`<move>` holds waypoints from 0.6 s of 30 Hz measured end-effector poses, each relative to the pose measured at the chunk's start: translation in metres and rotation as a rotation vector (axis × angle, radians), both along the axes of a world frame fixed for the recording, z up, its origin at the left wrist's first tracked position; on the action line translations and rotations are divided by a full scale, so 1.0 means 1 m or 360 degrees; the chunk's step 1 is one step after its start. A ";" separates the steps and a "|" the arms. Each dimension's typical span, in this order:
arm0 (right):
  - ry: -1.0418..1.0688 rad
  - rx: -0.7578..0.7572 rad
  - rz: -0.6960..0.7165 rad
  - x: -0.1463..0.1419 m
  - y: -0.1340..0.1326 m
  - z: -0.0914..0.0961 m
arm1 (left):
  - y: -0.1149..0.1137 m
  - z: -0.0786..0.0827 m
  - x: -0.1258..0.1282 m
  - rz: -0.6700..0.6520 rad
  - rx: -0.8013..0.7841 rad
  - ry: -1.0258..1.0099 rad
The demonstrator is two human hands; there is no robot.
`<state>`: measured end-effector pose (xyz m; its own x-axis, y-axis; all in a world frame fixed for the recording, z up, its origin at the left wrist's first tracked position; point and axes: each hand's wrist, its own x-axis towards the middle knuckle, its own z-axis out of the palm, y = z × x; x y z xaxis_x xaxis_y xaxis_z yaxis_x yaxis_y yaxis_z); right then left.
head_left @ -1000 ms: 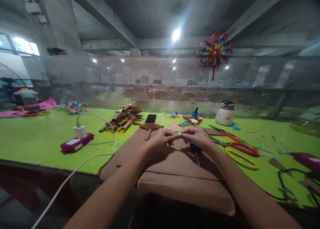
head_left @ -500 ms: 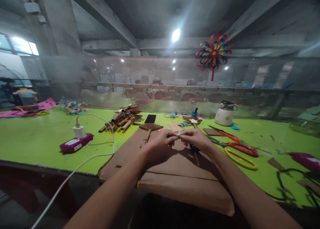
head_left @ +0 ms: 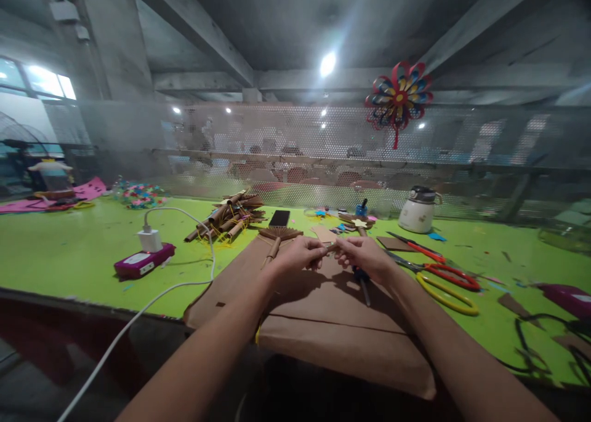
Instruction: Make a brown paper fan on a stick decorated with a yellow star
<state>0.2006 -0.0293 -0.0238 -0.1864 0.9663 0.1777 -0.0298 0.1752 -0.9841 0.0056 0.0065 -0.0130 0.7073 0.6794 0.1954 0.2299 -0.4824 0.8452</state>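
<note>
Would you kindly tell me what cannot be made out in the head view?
In the head view:
Small piece: mostly covered by the left hand and right hand.
Blue tool: far end hidden behind the right hand.
Purple box at far right: cut off by the picture's edge.

On a green table, a white jug (dark-lidded) stands near a mesh screen. Above the jug hangs a red-edged flower. At left, a white charger sits plugged into a purple power strip; pink paper lies farther back.
</note>
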 end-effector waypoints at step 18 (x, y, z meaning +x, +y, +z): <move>-0.0112 0.0347 -0.0219 -0.012 0.004 -0.009 | -0.013 0.003 0.012 0.0035 -0.0021 -0.0122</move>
